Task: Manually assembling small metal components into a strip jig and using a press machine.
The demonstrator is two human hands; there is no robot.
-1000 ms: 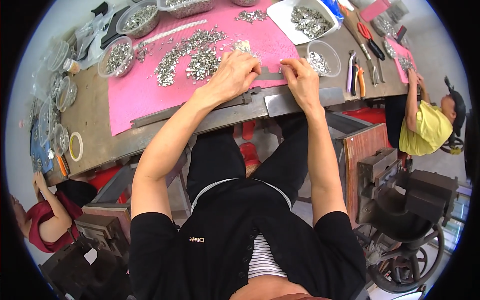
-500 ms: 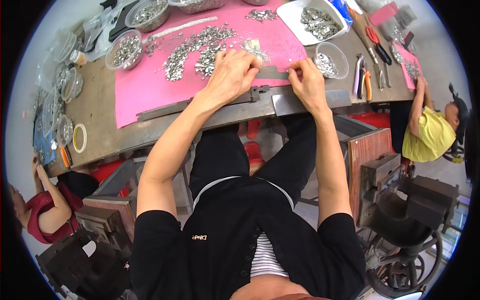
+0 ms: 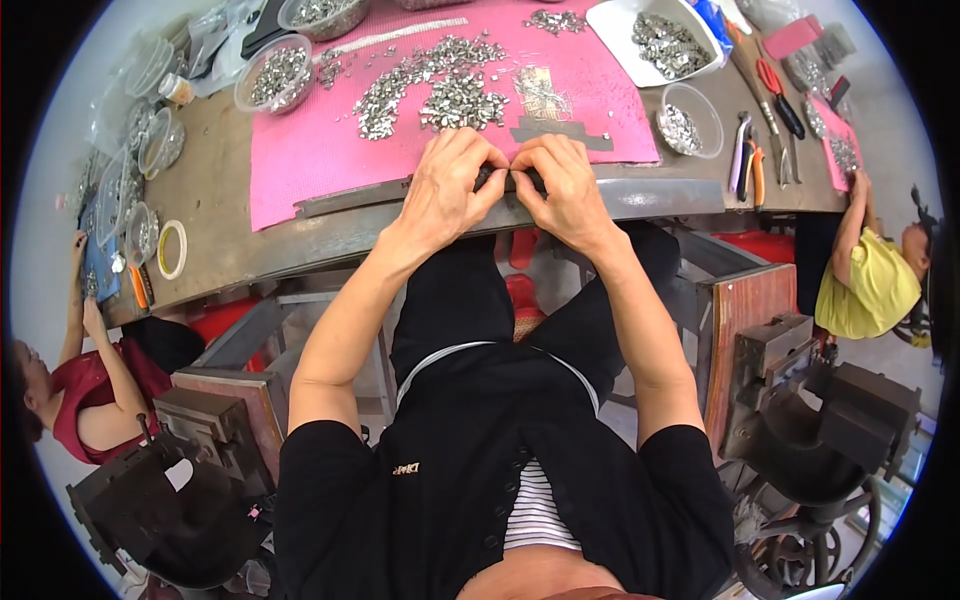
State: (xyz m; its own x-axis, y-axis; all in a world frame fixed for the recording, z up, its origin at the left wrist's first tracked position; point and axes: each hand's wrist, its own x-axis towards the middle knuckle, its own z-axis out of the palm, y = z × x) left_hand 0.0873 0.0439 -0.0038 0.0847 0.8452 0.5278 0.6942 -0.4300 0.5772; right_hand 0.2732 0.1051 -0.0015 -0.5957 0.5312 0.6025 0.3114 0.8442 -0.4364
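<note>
While loose metal pieces (image 3: 462, 103) lie heaped beyond the left grip (image 3: 448, 190), seemingly left to handle, it and the right grip (image 3: 564, 190) nearly meet above the dark bar (image 3: 350, 198); whether either is clamped, or what is finished, I cannot tell.

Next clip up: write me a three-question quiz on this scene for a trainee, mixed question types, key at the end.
1. True or false: the left hand and the right hand have their fingertips close together.
2. What colour is the mat under the loose metal pieces? A) blue B) pink C) green
3. Which of the person's hands is nearer to the white tray?

Key: 1. True. 2. B, pink. 3. The right hand.
</note>
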